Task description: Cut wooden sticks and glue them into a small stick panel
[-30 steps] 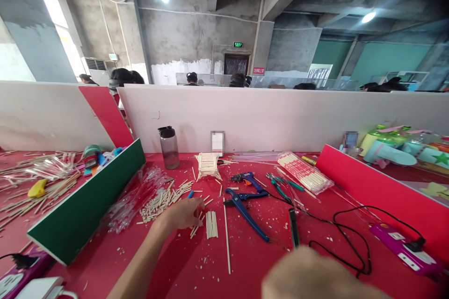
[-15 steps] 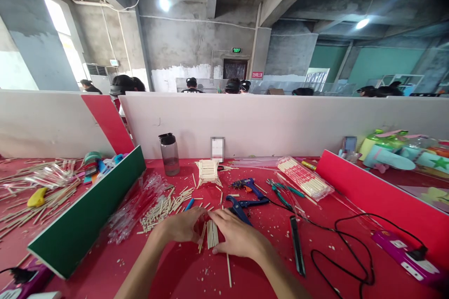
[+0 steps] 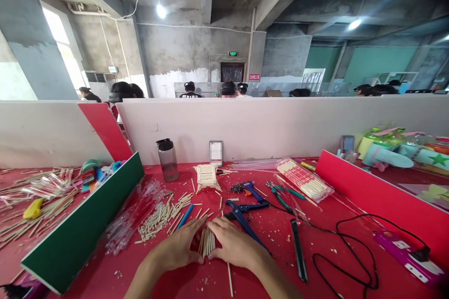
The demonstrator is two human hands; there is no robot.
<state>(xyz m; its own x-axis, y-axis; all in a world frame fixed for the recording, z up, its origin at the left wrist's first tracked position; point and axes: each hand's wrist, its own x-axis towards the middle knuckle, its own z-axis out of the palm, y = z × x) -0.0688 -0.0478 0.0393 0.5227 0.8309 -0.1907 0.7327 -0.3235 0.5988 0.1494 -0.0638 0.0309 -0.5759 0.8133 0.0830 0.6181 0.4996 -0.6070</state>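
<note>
**Two hands flanking a row of sticks**

Head view. The left hand [image 3: 178,250] and the right hand [image 3: 234,245] rest on the red worktop [image 3: 280,275]. Their fingers [image 3: 194,230] are straight and held side by side, not curled. A row of sticks [image 3: 207,242] lies between the two sets of fingertips, touched on both sides. Blue cutters [image 3: 245,222] lie just beyond the right fingers. A heap of short sticks [image 3: 157,219] lies beyond the left fingers.

The left hand [image 3: 177,248] and right hand [image 3: 234,245] cover both sides of the stick bundle [image 3: 208,242]; stick count indeterminable. Forearms [image 3: 277,280] cut off at bottom edge. Upright card [image 3: 216,153] and small object [image 3: 348,143] are blurred.
</note>
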